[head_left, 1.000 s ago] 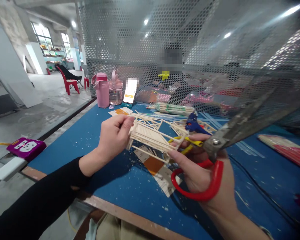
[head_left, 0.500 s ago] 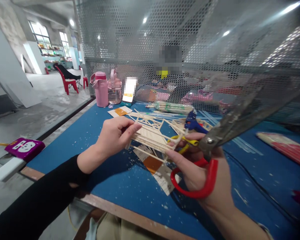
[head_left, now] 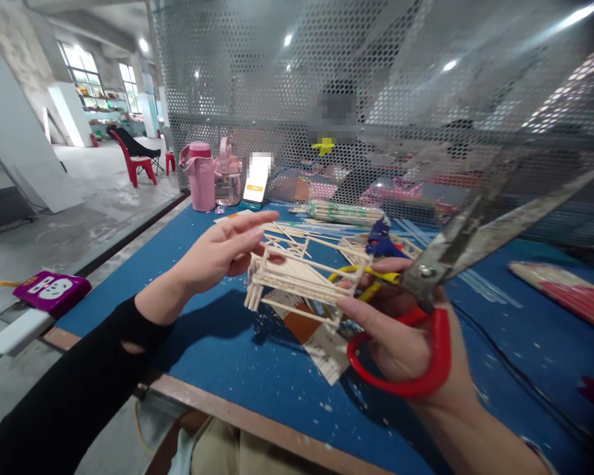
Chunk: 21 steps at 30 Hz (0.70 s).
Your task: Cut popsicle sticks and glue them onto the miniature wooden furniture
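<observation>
A small frame of thin wooden sticks (head_left: 301, 280) hangs above the blue table. My right hand (head_left: 400, 323) pinches its right end between thumb and fingers. Metal scissors with one red and one yellow handle (head_left: 438, 349) hang in the same hand, their blades spread and pointing to the upper right. My left hand (head_left: 222, 251) is just behind the frame's left end, fingers apart and stretched to the right, holding nothing. Whether its lower fingers touch the sticks cannot be made out. Under the frame lies a printed card (head_left: 327, 349).
Loose sticks (head_left: 292, 227), a bagged stick bundle (head_left: 344, 212) and a blue glue gun (head_left: 383, 241) lie behind the frame. A pink bottle (head_left: 201, 178) and a phone (head_left: 257, 178) stand at the back. A red-and-white pack (head_left: 564, 290) is right. Beyond the mesh is a person.
My left hand has let go of the frame's left end and opened, moving slightly left and up. My right hand has moved a little right with the scissors, and the frame shows more fully.
</observation>
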Each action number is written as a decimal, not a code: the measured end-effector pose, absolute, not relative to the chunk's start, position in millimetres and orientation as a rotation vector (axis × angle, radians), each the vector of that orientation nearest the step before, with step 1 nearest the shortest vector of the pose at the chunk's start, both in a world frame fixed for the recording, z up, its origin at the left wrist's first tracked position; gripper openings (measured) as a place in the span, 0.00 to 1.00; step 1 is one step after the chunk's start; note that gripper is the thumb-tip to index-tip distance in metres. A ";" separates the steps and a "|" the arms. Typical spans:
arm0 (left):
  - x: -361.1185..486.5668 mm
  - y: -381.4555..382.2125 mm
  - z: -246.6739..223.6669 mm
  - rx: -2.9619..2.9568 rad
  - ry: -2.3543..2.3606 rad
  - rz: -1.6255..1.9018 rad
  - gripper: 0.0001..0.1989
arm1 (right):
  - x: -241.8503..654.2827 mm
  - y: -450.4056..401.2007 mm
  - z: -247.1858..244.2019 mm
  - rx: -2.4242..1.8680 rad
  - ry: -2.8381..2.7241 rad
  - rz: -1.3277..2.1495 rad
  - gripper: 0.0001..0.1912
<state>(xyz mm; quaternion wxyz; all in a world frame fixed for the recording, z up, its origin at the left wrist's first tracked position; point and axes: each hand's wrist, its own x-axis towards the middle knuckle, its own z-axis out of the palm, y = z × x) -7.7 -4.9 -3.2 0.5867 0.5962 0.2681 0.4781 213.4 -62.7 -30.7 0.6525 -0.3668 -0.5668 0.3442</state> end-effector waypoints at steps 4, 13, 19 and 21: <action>-12.4 -10.9 0.6 1.355 0.538 0.863 0.31 | 212.5 -61.9 -30.9 -0.840 -1.303 0.781 0.19; -10.7 -6.4 -3.3 1.325 0.567 0.958 0.38 | 212.8 -64.6 -29.3 -0.845 -1.298 0.775 0.20; 0.4 -8.0 -9.3 1.533 0.734 1.346 0.17 | 212.9 -65.0 -30.7 -0.888 -1.275 0.697 0.19; 3.9 -7.5 -13.5 1.638 0.821 1.544 0.09 | 213.2 -63.5 -31.0 -0.922 -1.260 0.647 0.19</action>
